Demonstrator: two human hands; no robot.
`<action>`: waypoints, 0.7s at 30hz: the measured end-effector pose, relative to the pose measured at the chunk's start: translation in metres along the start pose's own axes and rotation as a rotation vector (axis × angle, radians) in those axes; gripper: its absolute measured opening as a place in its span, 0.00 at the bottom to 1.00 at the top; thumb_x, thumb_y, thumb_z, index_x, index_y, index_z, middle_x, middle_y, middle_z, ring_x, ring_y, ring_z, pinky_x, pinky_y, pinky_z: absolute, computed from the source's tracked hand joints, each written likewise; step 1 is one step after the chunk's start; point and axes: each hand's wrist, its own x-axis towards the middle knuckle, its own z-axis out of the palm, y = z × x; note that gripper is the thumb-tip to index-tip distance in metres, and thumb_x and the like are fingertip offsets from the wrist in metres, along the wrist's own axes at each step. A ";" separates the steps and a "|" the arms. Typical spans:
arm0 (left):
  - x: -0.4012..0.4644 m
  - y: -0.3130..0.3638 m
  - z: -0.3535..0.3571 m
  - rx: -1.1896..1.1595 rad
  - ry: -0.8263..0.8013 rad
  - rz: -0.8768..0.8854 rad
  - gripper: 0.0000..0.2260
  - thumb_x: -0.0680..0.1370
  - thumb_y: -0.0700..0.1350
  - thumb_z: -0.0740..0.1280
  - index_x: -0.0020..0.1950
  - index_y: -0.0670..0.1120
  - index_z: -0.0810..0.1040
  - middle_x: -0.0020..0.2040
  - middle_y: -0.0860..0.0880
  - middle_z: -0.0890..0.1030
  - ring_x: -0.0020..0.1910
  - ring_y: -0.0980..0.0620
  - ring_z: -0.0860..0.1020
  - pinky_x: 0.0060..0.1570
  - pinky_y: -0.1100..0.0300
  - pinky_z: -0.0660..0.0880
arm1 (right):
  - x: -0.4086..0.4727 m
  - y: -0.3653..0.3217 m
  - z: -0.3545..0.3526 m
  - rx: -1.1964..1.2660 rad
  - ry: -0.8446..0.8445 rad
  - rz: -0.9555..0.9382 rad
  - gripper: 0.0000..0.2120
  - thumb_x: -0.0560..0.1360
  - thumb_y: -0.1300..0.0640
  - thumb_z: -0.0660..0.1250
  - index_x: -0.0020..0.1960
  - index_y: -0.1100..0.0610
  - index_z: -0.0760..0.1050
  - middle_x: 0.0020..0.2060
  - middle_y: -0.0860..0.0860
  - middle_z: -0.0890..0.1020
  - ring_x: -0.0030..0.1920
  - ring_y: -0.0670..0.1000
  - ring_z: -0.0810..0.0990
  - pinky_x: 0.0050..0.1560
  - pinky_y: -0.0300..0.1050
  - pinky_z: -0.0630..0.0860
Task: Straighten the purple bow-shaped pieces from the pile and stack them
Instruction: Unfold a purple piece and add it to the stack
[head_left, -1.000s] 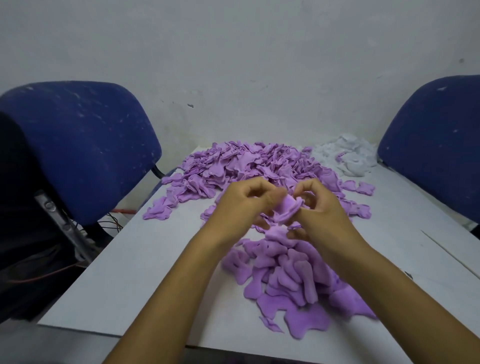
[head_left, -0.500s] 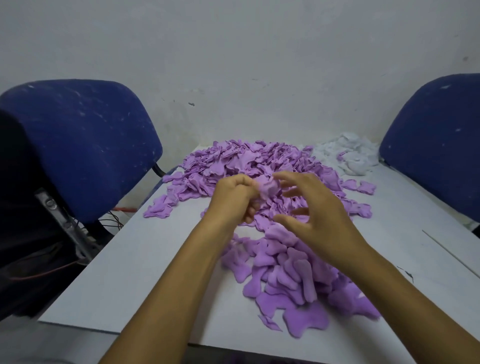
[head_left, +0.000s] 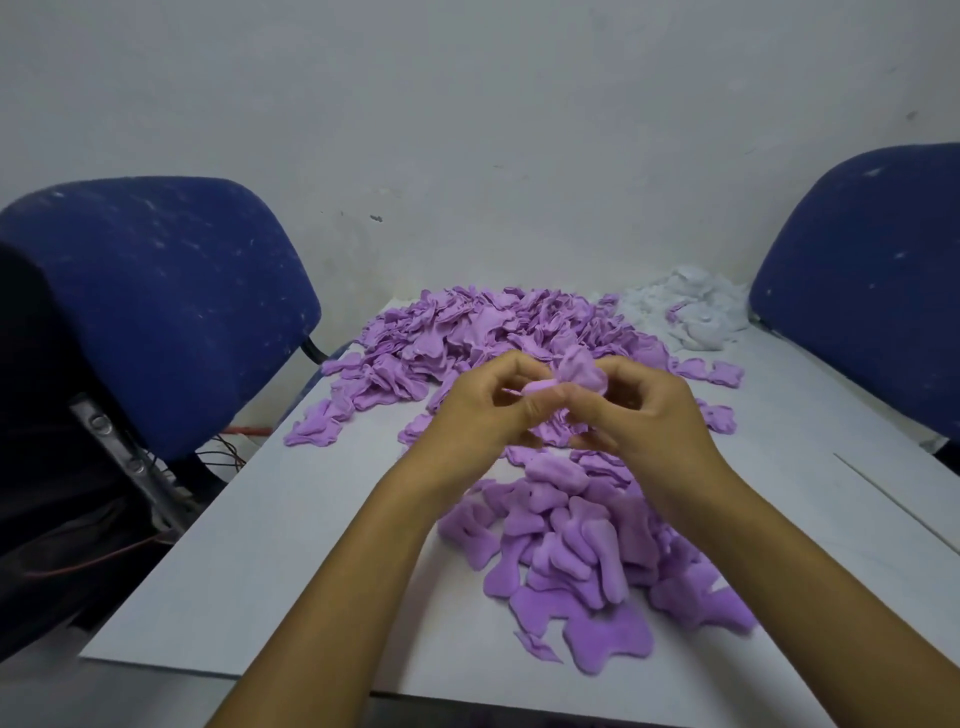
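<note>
Two bare forearms reach in from the bottom edge, cut off below the elbows, and meet above a white table (head_left: 270, 545). The left hand (head_left: 483, 410) and the right hand (head_left: 644, 410) each have fingers curled, pinching one crumpled purple bow-shaped piece (head_left: 574, 376) between them, held in the air above the table. Much of that piece is hidden behind the fingertips, so its outline is hard to make out; it looks folded or bunched.

Behind the hands, toward the wall, lies the large loose pile of purple pieces (head_left: 467, 332), its near edge hidden by the hands. Closer to the viewer, under and beside the right forearm, is a smaller heap of flattened purple pieces (head_left: 571, 551) lying overlapped on one another; its right side is covered by the forearm. A few single purple pieces lie apart on the table to the right.

At the far right corner of the table sits a mound of white fluffy material (head_left: 691, 312), too blurred to identify. A blue chair back (head_left: 156, 291) stands left of the table, another blue chair back (head_left: 872, 270) at right, cut off by the frame edge.
</note>
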 end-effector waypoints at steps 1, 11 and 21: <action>0.000 -0.001 0.000 0.026 0.047 0.052 0.05 0.75 0.47 0.70 0.42 0.46 0.79 0.38 0.50 0.80 0.39 0.53 0.79 0.40 0.60 0.78 | -0.001 -0.001 0.001 0.051 -0.032 0.048 0.03 0.71 0.57 0.75 0.40 0.54 0.82 0.32 0.50 0.80 0.36 0.46 0.81 0.38 0.39 0.80; 0.001 0.006 0.000 -0.136 0.253 0.166 0.07 0.71 0.38 0.71 0.34 0.47 0.81 0.30 0.48 0.79 0.29 0.50 0.75 0.29 0.61 0.74 | -0.006 -0.017 0.006 0.609 -0.436 0.421 0.11 0.70 0.50 0.73 0.37 0.58 0.80 0.30 0.50 0.74 0.31 0.48 0.74 0.35 0.41 0.77; -0.004 0.007 -0.002 -0.232 -0.036 0.029 0.03 0.68 0.44 0.71 0.39 0.46 0.81 0.33 0.48 0.80 0.32 0.51 0.77 0.36 0.61 0.77 | -0.003 -0.019 -0.010 0.305 -0.321 0.261 0.04 0.71 0.56 0.72 0.37 0.53 0.83 0.35 0.55 0.85 0.37 0.52 0.86 0.31 0.35 0.79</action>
